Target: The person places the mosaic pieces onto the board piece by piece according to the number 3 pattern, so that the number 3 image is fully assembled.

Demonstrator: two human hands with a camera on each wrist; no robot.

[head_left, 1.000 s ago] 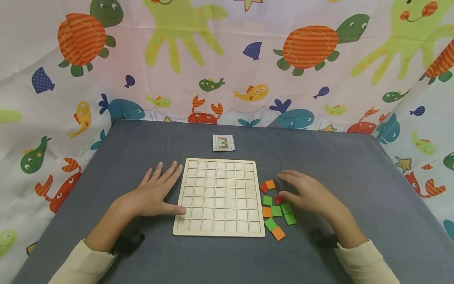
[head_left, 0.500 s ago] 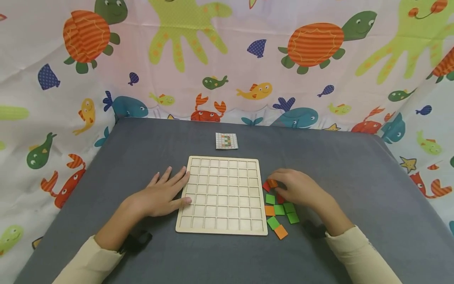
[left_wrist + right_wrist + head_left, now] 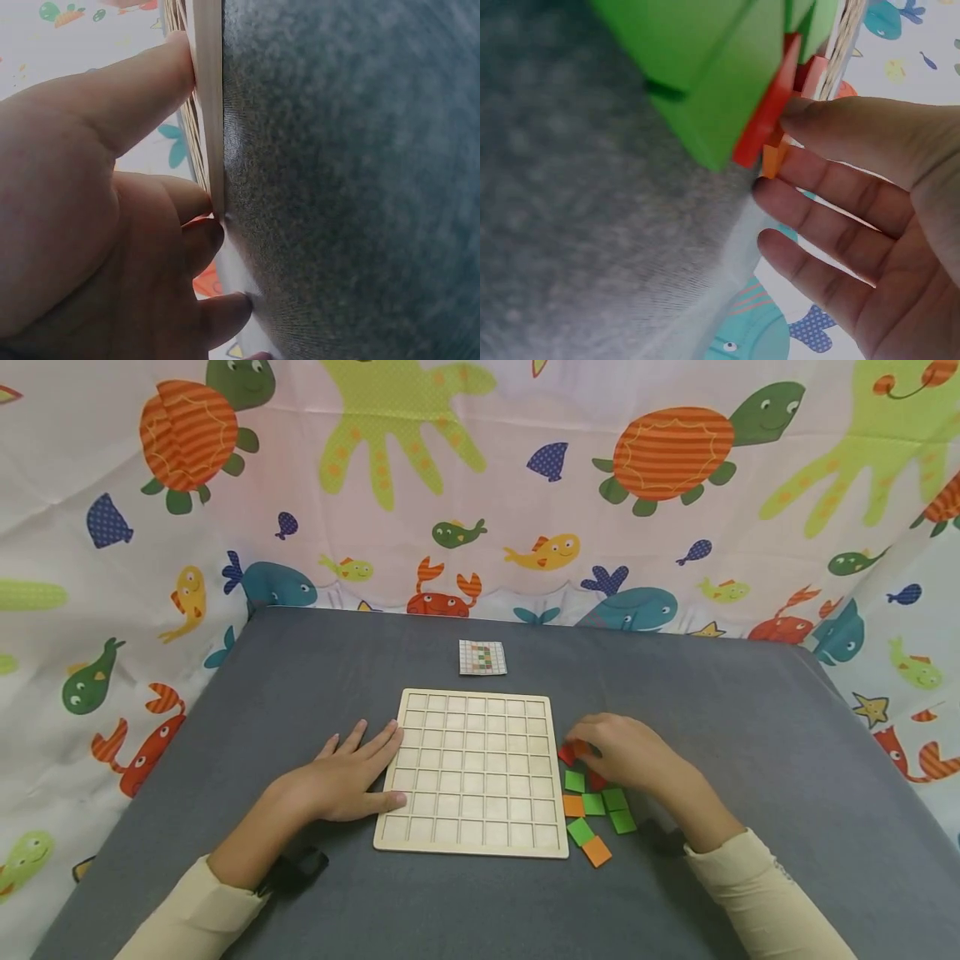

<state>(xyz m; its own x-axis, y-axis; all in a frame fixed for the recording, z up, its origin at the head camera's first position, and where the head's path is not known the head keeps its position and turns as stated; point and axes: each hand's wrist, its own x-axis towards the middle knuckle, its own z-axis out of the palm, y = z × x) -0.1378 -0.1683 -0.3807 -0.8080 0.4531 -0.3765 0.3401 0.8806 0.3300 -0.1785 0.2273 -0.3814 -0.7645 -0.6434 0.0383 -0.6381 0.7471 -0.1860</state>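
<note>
A pale wooden grid board (image 3: pixel 472 852) lies flat on the grey table, its squares bare. My left hand (image 3: pixel 337 785) rests at its left side with fingers spread, the thumb (image 3: pixel 161 75) on the frame and fingertips along the edge. To the right of the board lies a loose group of small square tiles. My right hand (image 3: pixel 630 752) reaches over the far end of this group, thumb and fingers pinching an orange tile (image 3: pixel 774 156). Close beside it are a red tile (image 3: pixel 567 755) and another red tile (image 3: pixel 769 112), partly covered by the hand in the head view.
Several green tiles (image 3: pixel 593 804) and orange tiles (image 3: pixel 597 852) lie nearer the front, by the board's right edge. A small card (image 3: pixel 482 658) with a coloured grid pattern sits behind the board. A curtain (image 3: pixel 495 485) printed with sea animals surrounds the table (image 3: pixel 465 910).
My right hand has moved left and down onto the far tiles and taken hold of the orange one. My left hand stays at the board's edge. The head view has shifted slightly.
</note>
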